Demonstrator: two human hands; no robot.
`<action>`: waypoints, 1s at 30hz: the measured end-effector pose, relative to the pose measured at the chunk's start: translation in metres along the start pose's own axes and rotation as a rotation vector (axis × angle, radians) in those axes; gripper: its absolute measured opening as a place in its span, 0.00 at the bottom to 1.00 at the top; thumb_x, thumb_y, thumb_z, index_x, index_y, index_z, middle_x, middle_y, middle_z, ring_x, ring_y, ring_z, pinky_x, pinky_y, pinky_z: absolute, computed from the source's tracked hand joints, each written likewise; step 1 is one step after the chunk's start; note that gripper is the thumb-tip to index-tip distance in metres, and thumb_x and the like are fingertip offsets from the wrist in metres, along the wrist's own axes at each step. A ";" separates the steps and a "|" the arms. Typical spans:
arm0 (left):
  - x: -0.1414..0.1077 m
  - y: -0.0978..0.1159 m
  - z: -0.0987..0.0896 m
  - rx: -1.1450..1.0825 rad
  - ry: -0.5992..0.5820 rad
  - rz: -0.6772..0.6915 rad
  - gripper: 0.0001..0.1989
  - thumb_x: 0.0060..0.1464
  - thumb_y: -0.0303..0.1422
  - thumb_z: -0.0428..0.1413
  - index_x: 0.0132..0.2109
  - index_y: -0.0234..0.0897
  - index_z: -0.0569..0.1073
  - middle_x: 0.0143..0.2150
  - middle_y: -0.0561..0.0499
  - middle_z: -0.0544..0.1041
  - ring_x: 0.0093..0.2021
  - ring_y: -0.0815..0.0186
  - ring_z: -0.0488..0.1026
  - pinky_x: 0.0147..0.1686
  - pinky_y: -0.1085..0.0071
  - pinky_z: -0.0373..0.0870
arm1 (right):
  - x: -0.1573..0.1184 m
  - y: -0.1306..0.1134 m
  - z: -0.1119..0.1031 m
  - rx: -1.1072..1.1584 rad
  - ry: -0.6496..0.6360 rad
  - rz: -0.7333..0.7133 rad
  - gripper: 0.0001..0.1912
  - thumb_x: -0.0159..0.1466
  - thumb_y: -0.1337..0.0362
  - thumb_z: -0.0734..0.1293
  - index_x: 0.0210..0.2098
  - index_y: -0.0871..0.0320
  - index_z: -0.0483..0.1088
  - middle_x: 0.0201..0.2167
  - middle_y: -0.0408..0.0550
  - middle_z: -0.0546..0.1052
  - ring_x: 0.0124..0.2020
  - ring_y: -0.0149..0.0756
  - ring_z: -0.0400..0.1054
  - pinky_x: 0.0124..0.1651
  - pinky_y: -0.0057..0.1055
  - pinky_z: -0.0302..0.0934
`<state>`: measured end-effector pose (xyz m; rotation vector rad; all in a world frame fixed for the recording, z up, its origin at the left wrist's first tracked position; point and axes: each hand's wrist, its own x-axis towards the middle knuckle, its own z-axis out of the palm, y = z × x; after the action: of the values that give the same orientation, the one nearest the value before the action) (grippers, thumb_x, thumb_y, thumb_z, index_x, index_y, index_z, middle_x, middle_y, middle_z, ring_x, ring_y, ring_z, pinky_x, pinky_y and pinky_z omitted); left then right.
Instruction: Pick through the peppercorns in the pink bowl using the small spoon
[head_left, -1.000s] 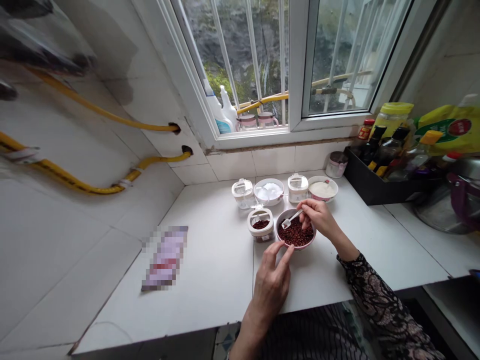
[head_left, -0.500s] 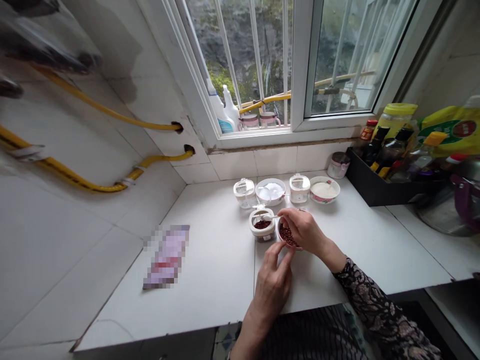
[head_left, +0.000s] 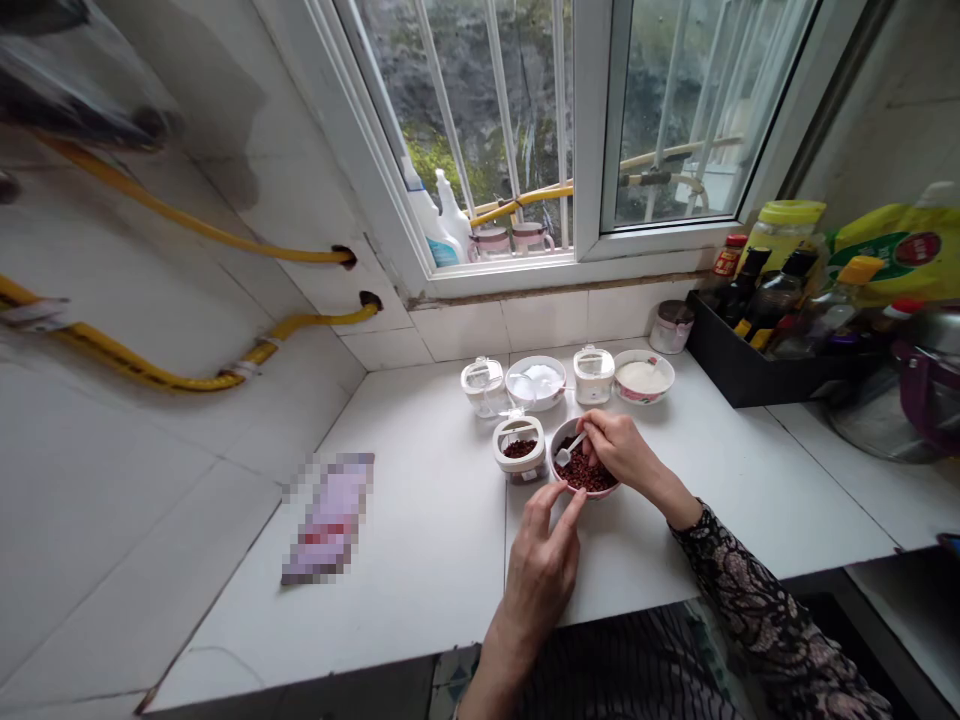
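A small white spoon (head_left: 568,453) is pinched in my right hand (head_left: 619,445), its scoop low over dark red-brown peppercorn-like grains (head_left: 589,470) in a bowl (head_left: 553,440). The fingertips of my left hand (head_left: 544,560) hold the bowl's near rim. Just left of the bowl stands a seasoning jar (head_left: 520,466) with a cream rim and its clear lid raised, some of the same grains inside. Behind are two similar jars, one at the left (head_left: 482,388) and one in the middle (head_left: 594,376), a bowl of white powder (head_left: 535,384) and a bowl of pale granules (head_left: 644,377).
A black box (head_left: 750,375) of bottles stands at the right, near a pot (head_left: 885,410) with a purple handle. A lidded jar (head_left: 671,327) sits by the wall. A blurred purple packet (head_left: 330,520) lies on the counter's left. Yellow pipes (head_left: 180,380) run along the left wall.
My right hand has brought the spoon from over the open jar rightward, back over the bowl of grains. My left hand stays at the bowl's rim. The view has shifted slightly.
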<state>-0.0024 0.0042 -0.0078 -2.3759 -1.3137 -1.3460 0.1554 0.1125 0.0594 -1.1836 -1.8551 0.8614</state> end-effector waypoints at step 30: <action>0.001 0.001 -0.001 -0.018 -0.007 0.009 0.30 0.59 0.15 0.46 0.65 0.40 0.64 0.57 0.40 0.68 0.60 0.58 0.68 0.54 0.60 0.74 | 0.002 0.006 -0.007 0.119 0.006 0.087 0.09 0.64 0.68 0.58 0.29 0.55 0.67 0.17 0.39 0.73 0.15 0.31 0.67 0.21 0.26 0.61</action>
<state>-0.0024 0.0041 -0.0060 -2.3970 -1.2969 -1.3545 0.1638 0.1179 0.0581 -1.1985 -1.7326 1.0013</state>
